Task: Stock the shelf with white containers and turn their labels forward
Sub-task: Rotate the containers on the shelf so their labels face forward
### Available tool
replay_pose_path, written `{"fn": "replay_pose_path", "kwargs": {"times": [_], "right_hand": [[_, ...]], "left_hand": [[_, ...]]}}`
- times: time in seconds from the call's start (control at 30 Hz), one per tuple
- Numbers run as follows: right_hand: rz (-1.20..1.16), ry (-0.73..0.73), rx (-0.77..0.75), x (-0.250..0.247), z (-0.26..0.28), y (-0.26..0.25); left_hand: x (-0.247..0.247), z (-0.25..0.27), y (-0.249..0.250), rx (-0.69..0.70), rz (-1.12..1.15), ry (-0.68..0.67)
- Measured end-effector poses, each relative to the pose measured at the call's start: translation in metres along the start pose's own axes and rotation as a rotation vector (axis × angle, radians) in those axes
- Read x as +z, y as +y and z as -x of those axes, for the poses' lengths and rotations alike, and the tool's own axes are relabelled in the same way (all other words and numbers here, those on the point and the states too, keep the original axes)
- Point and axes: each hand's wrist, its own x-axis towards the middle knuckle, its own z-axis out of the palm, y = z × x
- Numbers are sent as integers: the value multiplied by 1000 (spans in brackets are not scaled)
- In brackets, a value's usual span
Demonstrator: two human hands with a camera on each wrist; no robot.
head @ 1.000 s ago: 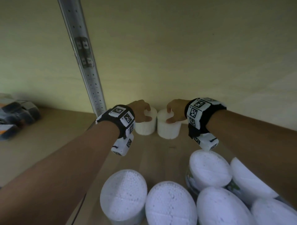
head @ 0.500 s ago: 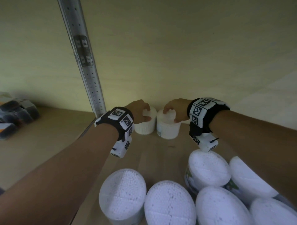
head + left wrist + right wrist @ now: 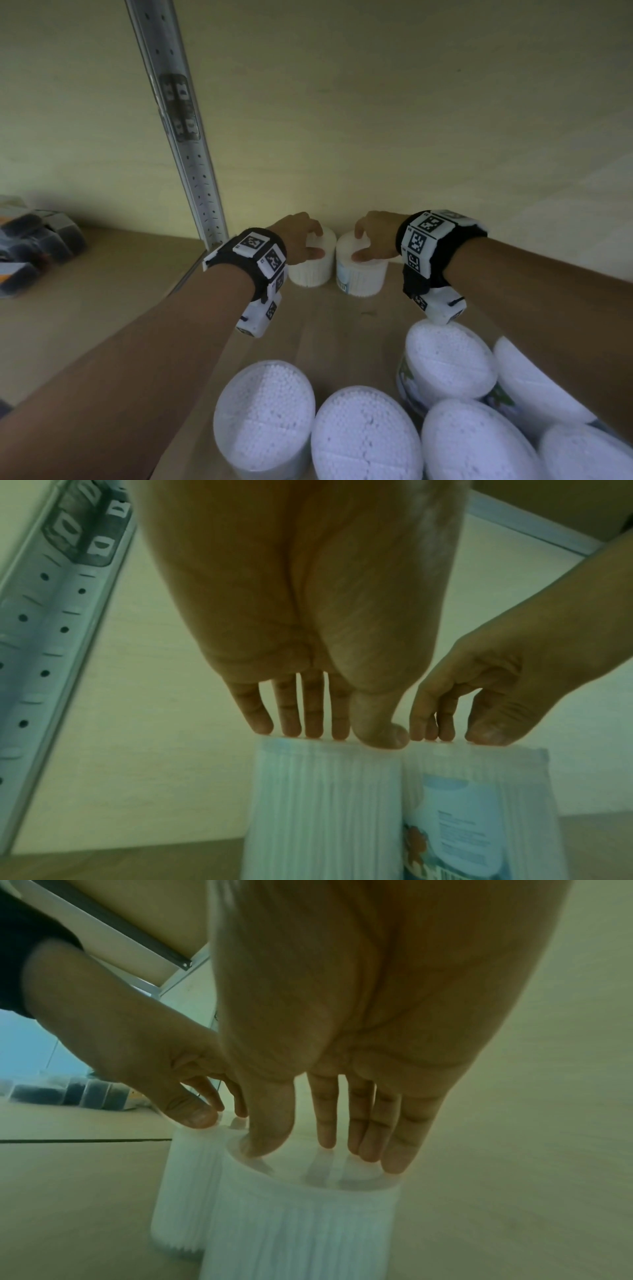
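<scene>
Two white ribbed containers stand side by side at the back of the wooden shelf point(image 3: 346, 318). My left hand point(image 3: 310, 241) rests its fingertips on top of the left container point(image 3: 311, 270), whose front shows only plain ribs point(image 3: 322, 804). My right hand point(image 3: 363, 244) presses thumb and fingertips point(image 3: 325, 1139) on the lid of the right container point(image 3: 363, 281). The right container's blue label point(image 3: 455, 829) faces left, toward its neighbour; only its edge shows in the head view. The fingers of both hands are nearly straight and do not wrap the sides.
Several more white containers point(image 3: 263, 411) with foam-like tops crowd the near right of the shelf. A perforated metal upright point(image 3: 191, 154) stands just left of my left wrist. Dark packages point(image 3: 34, 240) lie far left. The back wall is right behind the two containers.
The right container has turned under my right hand, and its label edge now shows on its left side. Both hands stay on the lids with only small finger shifts.
</scene>
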Motion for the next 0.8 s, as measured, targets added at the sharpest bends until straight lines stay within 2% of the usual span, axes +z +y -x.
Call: {"fn": "replay_pose_path", "kwargs": {"times": [0.37,0.53,0.63,0.8], "right_hand": [[-29,-55,-67,-6,5,4],[-92,-2,-81,-4,6,1],[-105,87,-29,-3,7,-1],[18,5,76,0,5,-7]], "left_hand": [[2,-1,-1,5,3,6],[1,-1,2,-3,-21,-6],[2,-2,1,-2,-14,-3],[3,-3,-1,3,-5,2]]}}
